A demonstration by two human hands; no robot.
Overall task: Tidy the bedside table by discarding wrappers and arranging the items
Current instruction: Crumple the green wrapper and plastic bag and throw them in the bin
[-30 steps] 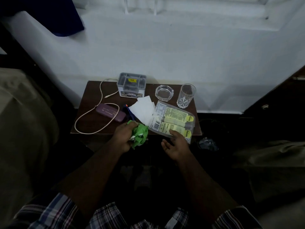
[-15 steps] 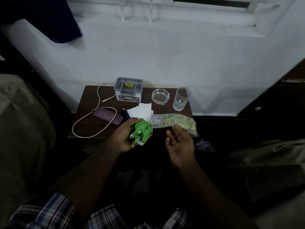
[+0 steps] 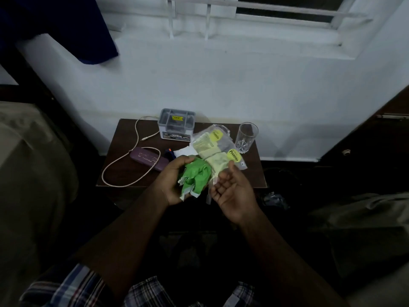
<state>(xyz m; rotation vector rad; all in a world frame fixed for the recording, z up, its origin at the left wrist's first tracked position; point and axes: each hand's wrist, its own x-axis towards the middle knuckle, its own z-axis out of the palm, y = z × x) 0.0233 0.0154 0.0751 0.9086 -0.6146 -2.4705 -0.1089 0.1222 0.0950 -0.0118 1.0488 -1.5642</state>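
Dark wooden bedside table (image 3: 124,173); left hand (image 3: 174,181) fingers round crumpled green wrapper (image 3: 195,177), right hand (image 3: 232,191) pinching glossy clear packet (image 3: 215,149).

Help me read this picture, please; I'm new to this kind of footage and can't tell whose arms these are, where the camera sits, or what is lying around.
There is no machine here: a person wears one wide-angle camera on the head, looking forward and down at their own two bare hands. The left hand grips a crumpled green wrapper. The right hand holds a clear plastic packet with yellow labels, lifted above the tabletop. Beyond the hands stands a small dark bedside table against a white wall. On it lie a grey compartment box, a drinking glass, a purple case, a looped pale cable and some white paper. The glass object behind the packet is mostly hidden.
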